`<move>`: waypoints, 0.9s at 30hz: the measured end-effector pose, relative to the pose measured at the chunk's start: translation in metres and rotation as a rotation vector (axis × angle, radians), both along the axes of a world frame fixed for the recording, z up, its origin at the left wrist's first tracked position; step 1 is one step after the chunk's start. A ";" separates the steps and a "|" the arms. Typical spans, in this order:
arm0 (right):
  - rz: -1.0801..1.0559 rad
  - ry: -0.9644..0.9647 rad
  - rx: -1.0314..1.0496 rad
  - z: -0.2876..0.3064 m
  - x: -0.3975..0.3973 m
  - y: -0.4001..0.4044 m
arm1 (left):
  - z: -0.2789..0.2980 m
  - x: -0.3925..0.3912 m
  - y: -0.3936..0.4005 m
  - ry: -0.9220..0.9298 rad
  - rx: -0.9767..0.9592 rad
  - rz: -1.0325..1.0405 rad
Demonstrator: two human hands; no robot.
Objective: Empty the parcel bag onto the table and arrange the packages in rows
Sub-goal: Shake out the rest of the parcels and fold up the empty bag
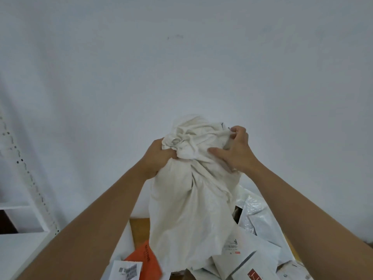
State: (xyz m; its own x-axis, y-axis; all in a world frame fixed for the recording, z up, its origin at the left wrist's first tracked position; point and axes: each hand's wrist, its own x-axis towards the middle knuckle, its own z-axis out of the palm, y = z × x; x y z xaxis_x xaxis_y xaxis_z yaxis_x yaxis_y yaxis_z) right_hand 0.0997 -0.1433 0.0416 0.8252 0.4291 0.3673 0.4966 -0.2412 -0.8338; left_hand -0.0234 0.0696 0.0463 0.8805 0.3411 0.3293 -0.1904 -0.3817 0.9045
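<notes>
The emptying step is in hand: both hands are holding the off-white woven parcel bag (pixel 191 188) upended over the wooden counter (pixel 139 231). The left hand (pixel 156 158) is clenching bunched cloth at the bag's nine o'clock side; the right hand (pixel 236 150) is pinching a fold at its two o'clock. White plastic mailers (pixel 260 225) and an orange flat package (pixel 147 259) are lying beneath, from three to seven o'clock. Next, probably: shaking out whatever remains, setting the bag aside, then starting rows.

No text legible anywhere. Orange package (pixel 144 259), below-left of cloth parcel bag (pixel 191 188), has dark print, too blurred. White mailer (pixel 234 249) right of orange pkg: grey lettering + small red mark, unreadable.
</notes>
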 end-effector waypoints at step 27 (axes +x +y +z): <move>0.518 0.042 -0.623 -0.006 -0.001 -0.009 | 0.018 -0.032 0.017 0.225 0.198 -0.135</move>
State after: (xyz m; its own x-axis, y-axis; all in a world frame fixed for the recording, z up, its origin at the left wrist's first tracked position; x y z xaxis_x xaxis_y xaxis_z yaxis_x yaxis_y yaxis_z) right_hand 0.0990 -0.1522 0.0353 0.4730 0.8763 -0.0917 0.6442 -0.4150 -0.6425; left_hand -0.0551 0.0861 0.0644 0.9716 0.1649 0.1696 -0.0552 -0.5390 0.8405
